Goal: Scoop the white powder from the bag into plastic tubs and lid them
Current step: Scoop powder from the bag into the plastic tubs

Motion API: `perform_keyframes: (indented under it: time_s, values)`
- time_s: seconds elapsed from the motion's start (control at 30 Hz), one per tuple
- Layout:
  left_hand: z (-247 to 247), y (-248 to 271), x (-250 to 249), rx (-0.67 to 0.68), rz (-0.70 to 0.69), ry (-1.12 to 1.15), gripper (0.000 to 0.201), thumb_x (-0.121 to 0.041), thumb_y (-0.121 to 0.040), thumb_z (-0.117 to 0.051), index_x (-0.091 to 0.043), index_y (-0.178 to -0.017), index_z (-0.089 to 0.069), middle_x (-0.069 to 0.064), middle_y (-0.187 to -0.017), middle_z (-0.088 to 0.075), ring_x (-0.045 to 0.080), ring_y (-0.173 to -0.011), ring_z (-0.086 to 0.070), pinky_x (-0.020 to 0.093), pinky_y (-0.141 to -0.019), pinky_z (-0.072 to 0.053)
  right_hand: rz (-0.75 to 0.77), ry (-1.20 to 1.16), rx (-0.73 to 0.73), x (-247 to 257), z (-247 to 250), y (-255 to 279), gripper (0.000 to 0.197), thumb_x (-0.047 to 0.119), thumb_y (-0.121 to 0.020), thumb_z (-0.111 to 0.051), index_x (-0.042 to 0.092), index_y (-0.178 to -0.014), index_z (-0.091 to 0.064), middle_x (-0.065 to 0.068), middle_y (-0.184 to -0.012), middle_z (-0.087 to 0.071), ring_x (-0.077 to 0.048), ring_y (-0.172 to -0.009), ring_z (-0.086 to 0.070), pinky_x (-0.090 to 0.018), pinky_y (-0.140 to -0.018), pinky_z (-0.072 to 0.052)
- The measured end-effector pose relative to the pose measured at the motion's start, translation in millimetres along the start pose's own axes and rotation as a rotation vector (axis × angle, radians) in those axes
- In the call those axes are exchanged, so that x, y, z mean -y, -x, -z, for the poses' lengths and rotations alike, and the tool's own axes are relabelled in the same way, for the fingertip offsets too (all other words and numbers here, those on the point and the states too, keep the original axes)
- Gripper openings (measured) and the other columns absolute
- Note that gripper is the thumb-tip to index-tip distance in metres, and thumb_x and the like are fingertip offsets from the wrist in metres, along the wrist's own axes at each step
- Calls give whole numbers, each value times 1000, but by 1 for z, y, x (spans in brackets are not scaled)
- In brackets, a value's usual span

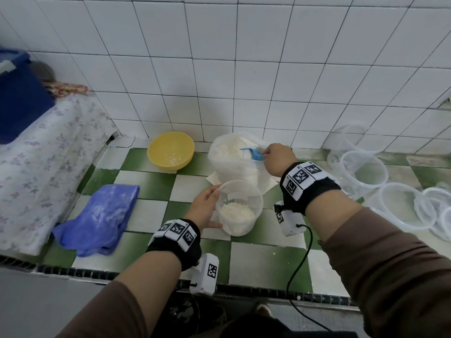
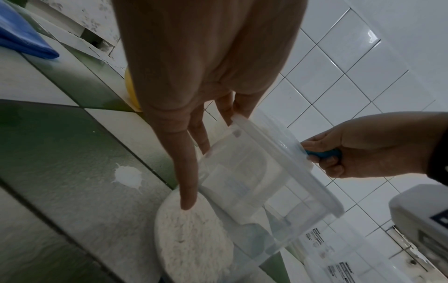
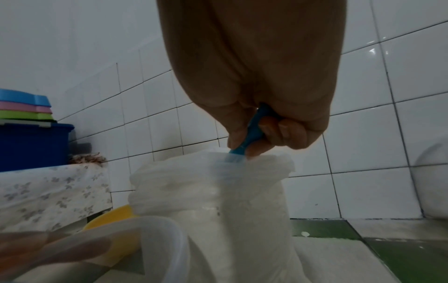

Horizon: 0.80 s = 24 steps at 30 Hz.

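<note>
1. While the head view looks down on a green-and-white checked counter [image 1: 151,184], the left hand [image 1: 206,208] cups the near-left side of a clear plastic tub [image 1: 240,208], fingers along its wall and thumb low by its base; the tub stands upright, partly filled with white powder [image 1: 236,212]. Just behind it stands the open bag [image 1: 234,154] of powder. The right hand [image 1: 279,159] reaches over the bag's right edge, fingers curled round the handle of a blue scoop [image 1: 252,153] whose bowl lies in the powder. A yellow bowl [image 1: 170,151] sits left of the bag, a blue cloth [image 1: 100,215] lies at the near left, and empty tubs [image 1: 363,170] are grouped at the right.

2. Seen from the left wrist, the left hand's fingers [image 2: 184,172] are straight and slightly spread against the tub's [image 2: 254,183] wall, one fingertip low near the powder [image 2: 191,239] seen through the base. The right hand [image 2: 363,145], beyond the rim, is fisted on the blue handle [image 2: 322,154].

3. Seen from the right wrist, the right hand's fingers [image 3: 283,132] wrap the scoop's handle [image 3: 249,134], thumb pressed along it; the scoop's bowl is hidden inside the bag [image 3: 211,187]. The tub's rim [image 3: 164,237] shows blurred at lower left.
</note>
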State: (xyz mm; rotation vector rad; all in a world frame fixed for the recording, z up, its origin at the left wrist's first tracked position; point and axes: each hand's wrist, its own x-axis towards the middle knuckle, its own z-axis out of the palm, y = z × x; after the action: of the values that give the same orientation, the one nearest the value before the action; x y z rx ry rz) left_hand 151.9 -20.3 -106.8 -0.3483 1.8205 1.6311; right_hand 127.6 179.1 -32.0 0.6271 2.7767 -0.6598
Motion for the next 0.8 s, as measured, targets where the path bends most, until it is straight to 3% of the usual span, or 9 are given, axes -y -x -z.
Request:
perform_keyframes:
  time_s: [0.27,0.43,0.5,0.6,0.67,0.8]
  values:
    - [-2,2,0,-12,-1,-4,35,-38,-98,-46,-27,-131,-52,4,-135,-49,31,-120,-50,55,-78,-56,-41,-276,-25,-12,2,7,30,8,-96,-41,1,-115,-63,-14,-116,-63,-30,-107,-57,-30,-84,-44]
    - [-3,2,2,-21,-11,5,36,-40,-97,-47,-26,-130,-52,4,-133,-51,30,-118,-51,56,-77,-56,-85,-464,-48,-16,-2,10,28,7,-94,-43,-3,-105,-66,-4,-75,-56,-23,-82,-51,-28,-70,-39]
    - [-2,3,3,-25,-8,10,36,-39,-98,-47,-26,-131,-52,4,-134,-50,29,-118,-51,57,-78,-56,-99,-531,-52,-18,-1,11,28,8,-93,-43,-4,-103,-66,-1,-73,-54,-20,-78,-50,-27,-63,-38]
    - [-2,4,3,-25,-4,17,35,-39,-98,-46,-27,-131,-52,4,-134,-50,29,-119,-50,57,-79,-55,-108,-604,-65,-18,3,16,28,10,-92,-45,-4,-104,-66,6,-69,-51,-10,-61,-44,-16,-46,-32]
    - [-2,5,4,-22,-2,21,35,-39,-98,-46,-27,-130,-52,4,-135,-50,30,-120,-50,56,-78,-56,-108,-659,-72,-19,7,20,25,8,-93,-44,2,-103,-66,6,-73,-53,-5,-60,-43,-8,-36,-29]
    - [-3,5,4,-18,-7,23,35,-40,-98,-47,-28,-130,-52,4,-135,-50,30,-120,-50,56,-78,-56,-86,-724,-31,-25,14,30,30,2,-93,-44,1,-118,-61,8,-72,-49,0,-60,-42,-4,-39,-36]
